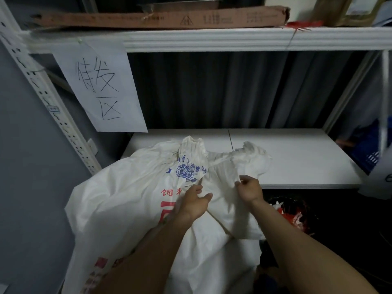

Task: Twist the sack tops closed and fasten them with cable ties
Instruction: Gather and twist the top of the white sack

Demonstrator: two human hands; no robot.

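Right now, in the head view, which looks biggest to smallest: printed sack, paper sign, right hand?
1. printed sack, nearest the camera
2. paper sign
3. right hand, smallest though nearer than the sign

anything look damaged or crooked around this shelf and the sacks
The long cardboard box on the top shelf is torn and crumpled at its right end. The paper sign hangs tilted from the shelf edge. Red strands straggle over that edge. The plain sack the right hand pinches looks intact.
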